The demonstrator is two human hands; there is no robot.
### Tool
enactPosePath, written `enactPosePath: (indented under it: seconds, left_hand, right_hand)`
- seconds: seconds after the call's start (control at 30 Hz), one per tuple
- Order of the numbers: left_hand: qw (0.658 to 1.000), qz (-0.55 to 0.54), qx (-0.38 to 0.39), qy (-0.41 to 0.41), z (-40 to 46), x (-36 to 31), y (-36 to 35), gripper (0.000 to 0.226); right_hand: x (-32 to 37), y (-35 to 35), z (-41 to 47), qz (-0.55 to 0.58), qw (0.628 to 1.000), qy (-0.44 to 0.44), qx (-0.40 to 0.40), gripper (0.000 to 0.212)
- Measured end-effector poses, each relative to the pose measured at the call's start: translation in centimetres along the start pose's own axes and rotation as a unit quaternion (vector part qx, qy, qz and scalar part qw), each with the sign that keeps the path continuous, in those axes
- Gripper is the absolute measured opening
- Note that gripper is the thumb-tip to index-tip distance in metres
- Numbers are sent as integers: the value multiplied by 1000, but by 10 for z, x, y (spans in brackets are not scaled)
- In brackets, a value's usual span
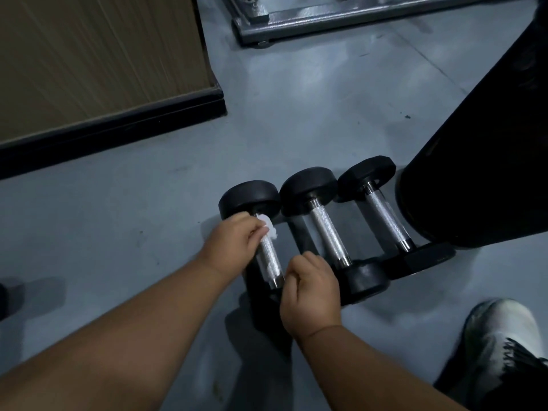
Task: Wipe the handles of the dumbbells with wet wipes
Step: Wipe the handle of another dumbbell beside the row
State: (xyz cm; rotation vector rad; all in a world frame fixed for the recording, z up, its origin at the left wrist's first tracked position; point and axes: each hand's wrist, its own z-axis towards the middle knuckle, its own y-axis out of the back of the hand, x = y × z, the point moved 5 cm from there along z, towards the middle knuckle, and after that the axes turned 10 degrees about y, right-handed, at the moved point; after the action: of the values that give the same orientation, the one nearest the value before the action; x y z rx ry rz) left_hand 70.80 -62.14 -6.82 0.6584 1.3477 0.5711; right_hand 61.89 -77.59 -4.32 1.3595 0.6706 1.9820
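Observation:
Three black dumbbells with silver knurled handles lie side by side on the grey floor. My left hand (pixel 237 243) holds a white wet wipe (pixel 268 228) wrapped round the far end of the left dumbbell's handle (pixel 269 262). My right hand (pixel 311 295) is curled over the near black head of that dumbbell, hiding most of it. The middle dumbbell (pixel 326 232) and the right dumbbell (pixel 385 218) lie untouched, handles bare.
A large black padded object (pixel 480 158) stands right of the dumbbells. A wood-panelled wall with black skirting (pixel 112 126) runs along the left. A grey metal frame (pixel 341 19) lies at the back. A white shoe (pixel 501 345) is at the lower right.

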Motion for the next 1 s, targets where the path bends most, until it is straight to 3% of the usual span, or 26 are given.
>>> enactPosePath:
  seconds: [0.13, 0.2, 0.27, 0.33, 0.4, 0.53, 0.57, 0.67, 0.73, 0.83, 0.93, 1.0]
  left_hand:
    - [981, 4, 129, -147, -52, -16, -19, 21]
    - [978, 14, 127, -166, -41, -9, -15, 24]
    - [998, -10, 38, -56, -17, 1, -7, 19]
    - [994, -45, -48, 89, -13, 10, -5, 15]
    - [996, -56, -35, 66, -30, -2, -14, 19]
    - [986, -32, 107, -122, -44, -13, -14, 23]
    - [987, -20, 106, -116, -32, -8, -10, 24]
    - [998, -46, 22, 47, -5, 10, -4, 15]
    - [997, -39, -9, 73, -13, 6, -11, 16]
    - [996, -23, 87, -4, -35, -8, -19, 15]
    - [968, 44, 232, -88, -44, -10, -1, 20]
    - [948, 89, 273, -137, -48, -7, 27, 28]
  right_hand:
    - [0, -1, 1, 2, 1000, 1, -12, 18]
    - [2, -1, 0, 3, 1000, 2, -14, 18]
    - [0, -1, 0, -1, 1000, 3, -11, 17]
    - [-1, -1, -1, 2, 1000, 3, -8, 17]
    - [-1, 1, 0, 4, 1000, 7, -15, 18]
    - [2, 0, 0, 11, 999, 9, -29, 19]
    - [2, 0, 0, 9, 1000, 8, -27, 19]
    - [-1, -1, -3, 2, 1000, 7, -15, 18]
    - [-3, 0, -3, 5, 1000, 7, -14, 19]
    - [-1, 0, -1, -5, 1000, 13, -14, 20]
    - [-3, 0, -1, -12, 1000, 13, -9, 19]
    - [-5, 1, -2, -9, 1000, 11, -2, 20]
